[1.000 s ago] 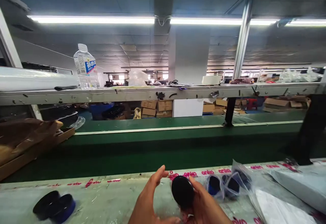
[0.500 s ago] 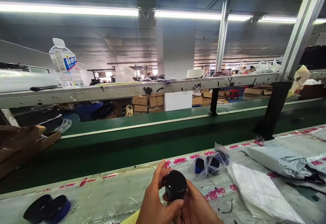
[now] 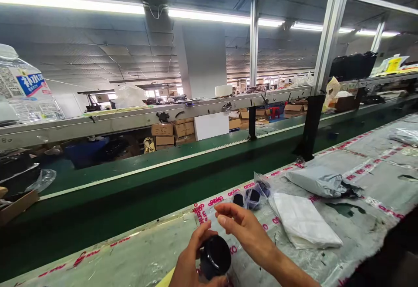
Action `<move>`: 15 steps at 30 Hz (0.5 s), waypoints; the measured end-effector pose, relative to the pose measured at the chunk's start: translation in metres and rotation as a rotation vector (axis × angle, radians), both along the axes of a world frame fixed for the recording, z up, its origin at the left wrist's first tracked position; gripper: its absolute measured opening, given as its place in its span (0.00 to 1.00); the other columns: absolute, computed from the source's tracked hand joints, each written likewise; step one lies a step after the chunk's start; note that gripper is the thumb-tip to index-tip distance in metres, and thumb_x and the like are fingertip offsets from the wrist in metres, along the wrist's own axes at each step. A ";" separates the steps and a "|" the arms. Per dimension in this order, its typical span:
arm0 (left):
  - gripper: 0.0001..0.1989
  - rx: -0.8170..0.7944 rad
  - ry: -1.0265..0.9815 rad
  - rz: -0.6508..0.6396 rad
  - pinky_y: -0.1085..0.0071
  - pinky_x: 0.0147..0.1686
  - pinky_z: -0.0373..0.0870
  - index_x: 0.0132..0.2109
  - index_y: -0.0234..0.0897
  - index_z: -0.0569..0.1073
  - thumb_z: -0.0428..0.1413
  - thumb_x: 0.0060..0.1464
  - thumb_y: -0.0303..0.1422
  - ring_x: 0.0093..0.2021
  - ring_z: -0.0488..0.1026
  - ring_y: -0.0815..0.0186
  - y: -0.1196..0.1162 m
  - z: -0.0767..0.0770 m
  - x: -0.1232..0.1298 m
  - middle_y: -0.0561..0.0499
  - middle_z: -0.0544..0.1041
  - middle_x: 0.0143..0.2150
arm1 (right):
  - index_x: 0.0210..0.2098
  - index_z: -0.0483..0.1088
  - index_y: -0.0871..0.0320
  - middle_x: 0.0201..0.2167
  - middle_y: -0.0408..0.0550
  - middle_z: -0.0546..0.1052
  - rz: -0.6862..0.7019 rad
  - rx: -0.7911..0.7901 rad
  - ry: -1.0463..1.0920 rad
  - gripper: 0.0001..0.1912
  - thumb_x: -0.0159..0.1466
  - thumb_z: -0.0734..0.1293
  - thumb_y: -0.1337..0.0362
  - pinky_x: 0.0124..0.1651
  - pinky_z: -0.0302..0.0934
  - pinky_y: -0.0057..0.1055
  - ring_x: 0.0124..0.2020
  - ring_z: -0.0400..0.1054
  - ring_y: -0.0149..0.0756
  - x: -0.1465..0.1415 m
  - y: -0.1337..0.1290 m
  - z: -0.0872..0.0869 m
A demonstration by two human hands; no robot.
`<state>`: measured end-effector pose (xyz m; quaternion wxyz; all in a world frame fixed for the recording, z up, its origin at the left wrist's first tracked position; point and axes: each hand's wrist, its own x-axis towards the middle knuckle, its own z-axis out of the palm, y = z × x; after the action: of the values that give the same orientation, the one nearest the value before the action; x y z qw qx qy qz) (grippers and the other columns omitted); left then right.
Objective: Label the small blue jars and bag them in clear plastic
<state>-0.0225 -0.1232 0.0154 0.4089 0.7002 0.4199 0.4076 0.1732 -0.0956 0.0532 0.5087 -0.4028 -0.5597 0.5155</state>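
Note:
My left hand point(image 3: 189, 258) is closed around a black round piece point(image 3: 215, 257), squat like a cap, with a glossy top facing up at me. Thumb and fingers grip its sides; its underside is hidden. Just above and to the right, my right hand point(image 3: 246, 228) is apart from it, with bent fingers and a small gap between thumb and fingertips. Nothing shows in that hand. Beyond it, several dark blue-black round pieces point(image 3: 253, 197) lie in clear plastic bags on the covered bench.
A stack of white sheets or bags point(image 3: 303, 221) lies to the right, with a grey plastic parcel point(image 3: 321, 181) behind it. A green conveyor belt point(image 3: 137, 206) runs past the bench point(image 3: 137, 261). Above stands a metal shelf rail point(image 3: 130, 119) bearing a water bottle point(image 3: 28, 89).
My right hand has let go of the black round piece and moved up and right. The piece stays in my left hand, slightly lower. The view has swung right.

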 end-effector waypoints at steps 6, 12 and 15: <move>0.32 -0.026 -0.007 -0.066 0.63 0.55 0.70 0.56 0.43 0.68 0.66 0.42 0.33 0.53 0.73 0.55 -0.007 0.014 0.013 0.49 0.76 0.55 | 0.42 0.76 0.58 0.39 0.47 0.77 0.231 0.010 0.009 0.15 0.59 0.73 0.56 0.44 0.63 0.31 0.41 0.70 0.37 0.003 -0.007 0.014; 0.28 -0.073 0.051 -0.065 0.63 0.53 0.72 0.53 0.41 0.71 0.65 0.42 0.33 0.50 0.75 0.55 -0.011 0.020 0.015 0.49 0.78 0.50 | 0.36 0.76 0.60 0.32 0.44 0.76 0.228 -0.030 -0.082 0.13 0.58 0.73 0.56 0.32 0.59 0.25 0.31 0.67 0.31 0.004 -0.007 0.006; 0.30 -0.061 0.047 -0.040 0.61 0.52 0.73 0.52 0.41 0.72 0.67 0.40 0.39 0.48 0.77 0.53 -0.007 0.009 0.012 0.47 0.80 0.49 | 0.33 0.77 0.59 0.28 0.42 0.76 0.185 -0.006 -0.129 0.09 0.57 0.73 0.59 0.32 0.58 0.24 0.30 0.66 0.30 0.004 -0.005 0.004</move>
<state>-0.0107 -0.1298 0.0244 0.4280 0.7053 0.4274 0.3696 0.1773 -0.1010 0.0577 0.4207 -0.3829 -0.6247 0.5349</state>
